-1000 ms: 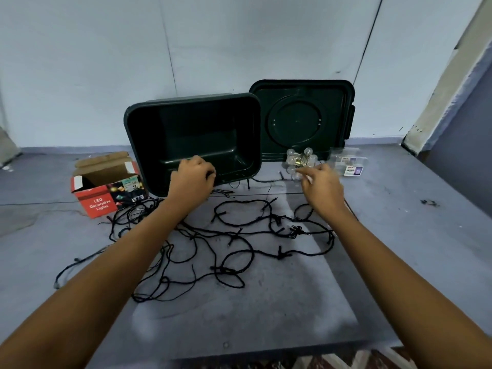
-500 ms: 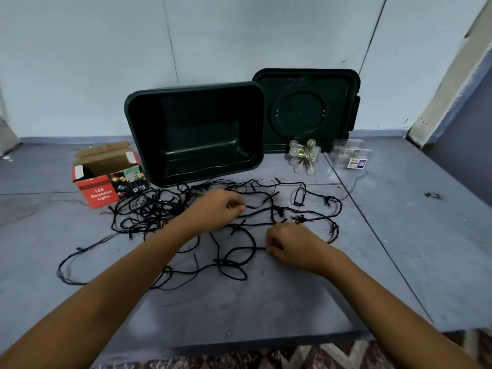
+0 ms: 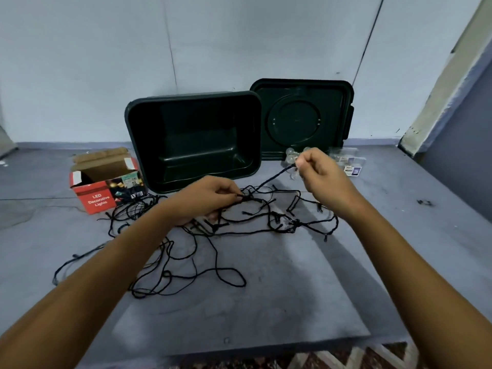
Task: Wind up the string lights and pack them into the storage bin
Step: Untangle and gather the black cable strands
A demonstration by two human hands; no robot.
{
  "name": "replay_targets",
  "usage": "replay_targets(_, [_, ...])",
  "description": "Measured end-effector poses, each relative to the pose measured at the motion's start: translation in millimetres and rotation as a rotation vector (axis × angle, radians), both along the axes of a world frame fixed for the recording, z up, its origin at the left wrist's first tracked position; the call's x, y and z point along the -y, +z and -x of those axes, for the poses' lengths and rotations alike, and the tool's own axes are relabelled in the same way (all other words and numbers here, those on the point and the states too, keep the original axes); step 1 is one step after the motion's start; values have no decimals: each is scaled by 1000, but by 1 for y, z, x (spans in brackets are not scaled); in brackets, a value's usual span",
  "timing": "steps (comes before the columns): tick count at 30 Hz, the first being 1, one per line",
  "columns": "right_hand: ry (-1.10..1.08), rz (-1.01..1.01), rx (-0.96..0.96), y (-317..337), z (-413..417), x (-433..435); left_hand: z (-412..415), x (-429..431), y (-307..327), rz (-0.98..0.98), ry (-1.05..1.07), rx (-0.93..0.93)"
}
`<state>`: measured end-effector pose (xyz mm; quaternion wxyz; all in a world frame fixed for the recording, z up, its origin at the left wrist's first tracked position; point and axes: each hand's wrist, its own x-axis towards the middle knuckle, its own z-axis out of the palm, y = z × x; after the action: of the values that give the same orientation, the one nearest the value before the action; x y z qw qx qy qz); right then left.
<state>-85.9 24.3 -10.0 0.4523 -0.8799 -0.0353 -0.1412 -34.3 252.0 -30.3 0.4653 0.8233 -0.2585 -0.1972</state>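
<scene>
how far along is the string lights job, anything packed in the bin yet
Barely begun. Done: the bin is open and empty, its lid off and upright beside it. In hand: the right hand pinches one strand of the string lights, raised off the pile; the left hand pinches wire at the pile's middle. Left: nearly all the wire lies in loose loops on the grey surface, nothing coiled, nothing packed.
</scene>
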Motion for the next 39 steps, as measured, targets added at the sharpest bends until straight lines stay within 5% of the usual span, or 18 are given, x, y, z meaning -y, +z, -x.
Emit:
replay_targets(5, [-106,62,9,-11,-5,7,-9,-15,1,42,139,114])
replay_targets(10, [-187,-49,-67,-26,-8,22,-20,-38,-1,141,-24,-92])
replay_targets(17, [431,317,-670,-35,7,30,-21,-50,11,-80,-96,91])
replay_targets(20, [373,603,-499,-47,-4,9,-14,-47,13,-171,-287,36])
replay_targets(24, [232,640,-176,-71,-27,-31,-2,-28,-3,-436,-570,-34])
replay_targets(28, [127,998,-138,-101,-45,-46,2,-14,-20,-627,-619,-79])
replay_targets(31, [109,1084,-89,-106,-50,-41,1,-9,-18,-628,-531,-28])
replay_targets(33, [150,972,-114,-104,-52,-35,-3,-5,-19,-544,-379,111])
replay_targets(36, [245,515,-181,-84,-50,-30,-14,3,-23,-351,-68,363])
replay_targets(39, [293,105,-151,-45,-47,-33,-27,14,-20,-218,10,383])
